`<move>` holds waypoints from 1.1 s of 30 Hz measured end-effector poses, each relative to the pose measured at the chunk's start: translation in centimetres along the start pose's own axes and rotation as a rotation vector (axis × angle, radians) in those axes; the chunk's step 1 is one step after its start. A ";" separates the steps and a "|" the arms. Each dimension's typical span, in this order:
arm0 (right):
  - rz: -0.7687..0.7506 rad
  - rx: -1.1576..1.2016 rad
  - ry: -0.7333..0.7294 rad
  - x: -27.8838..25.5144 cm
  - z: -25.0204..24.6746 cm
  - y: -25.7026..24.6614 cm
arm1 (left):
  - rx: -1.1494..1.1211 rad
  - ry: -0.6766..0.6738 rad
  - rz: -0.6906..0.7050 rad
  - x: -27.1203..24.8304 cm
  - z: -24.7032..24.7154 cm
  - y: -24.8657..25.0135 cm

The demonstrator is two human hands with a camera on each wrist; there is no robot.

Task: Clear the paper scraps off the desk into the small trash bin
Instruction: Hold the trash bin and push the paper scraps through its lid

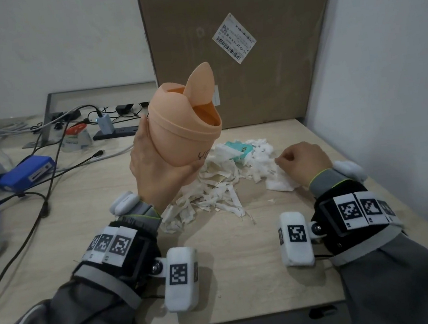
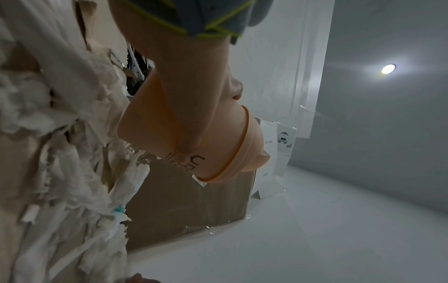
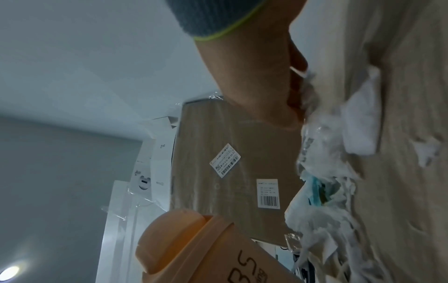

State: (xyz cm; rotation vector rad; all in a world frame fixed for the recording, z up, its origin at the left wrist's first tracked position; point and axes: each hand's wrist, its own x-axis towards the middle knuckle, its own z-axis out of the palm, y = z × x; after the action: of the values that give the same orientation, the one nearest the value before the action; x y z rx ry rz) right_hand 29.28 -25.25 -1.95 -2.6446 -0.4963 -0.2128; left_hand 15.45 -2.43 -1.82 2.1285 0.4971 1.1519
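My left hand (image 1: 153, 168) grips a small peach trash bin (image 1: 185, 128) round its body and holds it tilted above the desk, over the left side of the scrap pile. Its swing lid stands tipped open. The left wrist view shows my left hand (image 2: 194, 95) wrapped round the bin (image 2: 218, 141). White paper scraps (image 1: 218, 187) lie heaped mid-desk, with a teal packet (image 1: 240, 148) among them. At the pile's right edge my right hand (image 1: 302, 163) rests with curled fingers pinching scraps, beside a flat white tissue (image 1: 281, 183). The right wrist view shows the scraps (image 3: 327, 191) and the bin (image 3: 194, 249).
A tall cardboard box (image 1: 236, 54) stands against the back of the desk (image 1: 244, 264). A wall (image 1: 395, 63) borders the right side. To the left lie cables, a blue box (image 1: 27, 172) and a power strip (image 1: 117, 132).
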 end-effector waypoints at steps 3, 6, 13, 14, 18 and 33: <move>0.022 0.016 -0.107 -0.2 0.1 0.1 | -0.002 -0.002 0.004 0.0 0.0 0.0; -0.018 0.003 -0.217 -0.5 0.2 0.1 | 0.003 0.000 0.008 -0.1 0.0 0.1; -0.044 -0.052 -0.379 -0.3 0.9 0.2 | -0.005 -0.009 0.015 -0.1 -0.1 0.1; -0.039 -0.028 -0.374 -0.3 1.0 0.2 | -0.008 -0.009 0.016 -0.1 -0.1 0.2; -0.089 0.065 -0.266 -0.6 1.0 -0.2 | -0.003 -0.005 0.025 -0.1 -0.1 0.1; -0.189 0.718 0.426 -0.7 -0.4 -1.9 | 0.137 -0.106 0.168 -0.1 0.1 0.5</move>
State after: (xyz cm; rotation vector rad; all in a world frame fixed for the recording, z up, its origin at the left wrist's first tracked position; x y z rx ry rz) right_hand 27.86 -24.01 -1.03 -1.7917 -0.5473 -0.5294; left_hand 15.44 -2.89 -1.55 2.3733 0.3630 1.1161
